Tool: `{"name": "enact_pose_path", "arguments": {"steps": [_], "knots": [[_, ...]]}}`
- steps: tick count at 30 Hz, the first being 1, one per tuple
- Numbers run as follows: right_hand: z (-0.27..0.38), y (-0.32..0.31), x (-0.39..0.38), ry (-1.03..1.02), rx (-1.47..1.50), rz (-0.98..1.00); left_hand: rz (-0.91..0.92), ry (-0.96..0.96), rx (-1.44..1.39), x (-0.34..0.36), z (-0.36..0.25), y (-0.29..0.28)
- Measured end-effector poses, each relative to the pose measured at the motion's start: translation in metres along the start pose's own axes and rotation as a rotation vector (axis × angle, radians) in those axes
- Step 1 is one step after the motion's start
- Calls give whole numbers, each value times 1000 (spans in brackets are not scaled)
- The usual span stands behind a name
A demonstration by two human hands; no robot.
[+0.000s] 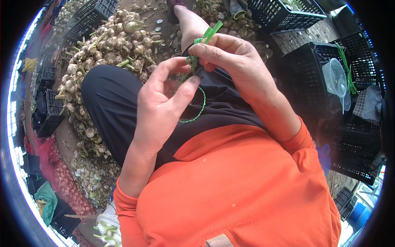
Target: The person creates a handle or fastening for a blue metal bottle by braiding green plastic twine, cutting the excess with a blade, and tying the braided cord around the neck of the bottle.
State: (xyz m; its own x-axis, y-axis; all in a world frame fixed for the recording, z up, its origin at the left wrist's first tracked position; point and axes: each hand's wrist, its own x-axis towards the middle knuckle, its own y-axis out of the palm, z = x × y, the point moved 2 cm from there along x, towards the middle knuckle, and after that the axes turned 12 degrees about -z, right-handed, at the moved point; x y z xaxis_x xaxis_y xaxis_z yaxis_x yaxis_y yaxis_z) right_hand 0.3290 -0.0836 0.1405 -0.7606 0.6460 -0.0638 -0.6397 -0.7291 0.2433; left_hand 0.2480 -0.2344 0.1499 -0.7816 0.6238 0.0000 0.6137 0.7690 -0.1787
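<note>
Ok so your green cord runs between your left hand, lower and nearer the loop drooping below, and your right hand, up by the tail that slants up and right, both grips clamped on it.

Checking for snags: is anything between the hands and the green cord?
Nothing visible: the right hand pinches the green cord near its upper end, the left hand holds it just below. Dark trousers lie beneath, not between.

Black crate upper right; clear plastic container right; teal cloth, red sack lower left.
</note>
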Motion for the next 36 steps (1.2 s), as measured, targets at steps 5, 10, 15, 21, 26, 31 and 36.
{"name": "enact_pose_path", "arguments": {"steps": [5, 10, 15, 21, 26, 31, 36], "knots": [[-2, -1, 2, 125, 66, 68, 1, -22, -233, 4, -1, 2], [-2, -3, 0, 159, 135, 87, 3, -47, -193, 7, 3, -4], [-6, -2, 2, 6, 45, 108, 7, -84, -225, 6, 7, -6], [-12, -3, 4, -48, -55, 43, 50, -202, -371, 6, 12, -4], [-5, -6, 0, -198, -110, 10, 62, -210, -388, 6, 15, -2], [21, -2, -8, -575, -290, -171, -38, -99, -241, 4, 20, 0], [16, 4, -4, -874, -682, -33, -52, 55, -60, 4, 20, 2]]}}
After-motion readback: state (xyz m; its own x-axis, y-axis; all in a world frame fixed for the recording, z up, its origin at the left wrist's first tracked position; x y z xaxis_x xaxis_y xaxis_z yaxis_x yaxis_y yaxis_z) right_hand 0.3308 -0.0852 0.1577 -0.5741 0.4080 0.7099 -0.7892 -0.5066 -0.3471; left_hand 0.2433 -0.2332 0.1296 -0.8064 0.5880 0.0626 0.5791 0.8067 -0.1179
